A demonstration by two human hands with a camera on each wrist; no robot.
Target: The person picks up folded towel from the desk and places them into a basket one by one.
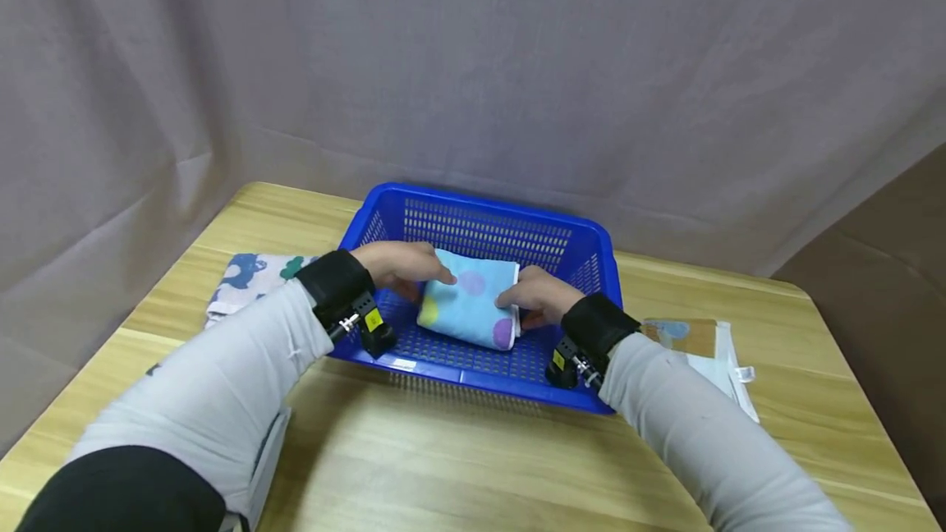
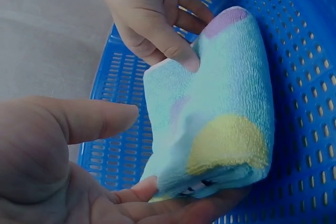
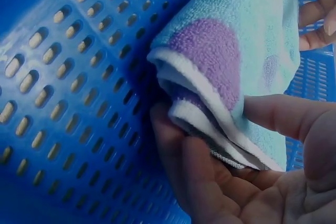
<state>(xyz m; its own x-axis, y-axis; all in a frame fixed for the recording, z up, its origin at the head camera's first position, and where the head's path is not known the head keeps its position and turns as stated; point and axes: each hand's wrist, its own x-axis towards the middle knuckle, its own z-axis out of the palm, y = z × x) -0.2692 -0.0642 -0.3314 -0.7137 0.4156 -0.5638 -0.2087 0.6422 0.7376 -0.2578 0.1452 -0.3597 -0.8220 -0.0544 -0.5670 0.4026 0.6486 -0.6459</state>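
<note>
A folded light-blue terry towel (image 1: 473, 302) with purple and yellow dots is inside the blue plastic basket (image 1: 473, 380). My right hand (image 1: 543, 295) grips its right end; the right wrist view shows the thumb (image 3: 283, 114) on top and fingers under the white-edged layers. At the other end is my left hand (image 1: 406, 263). In the left wrist view its fingers (image 2: 173, 208) lie along the towel's lower edge, while its thumb (image 2: 102, 119) is held apart from the cloth.
A folded white cloth with blue and green animal prints (image 1: 254, 273) lies left of the basket. To the right is another folded cloth (image 1: 727, 368) with a brown patch and white edging. A grey curtain (image 1: 473, 64) hangs behind the wooden table (image 1: 414, 466).
</note>
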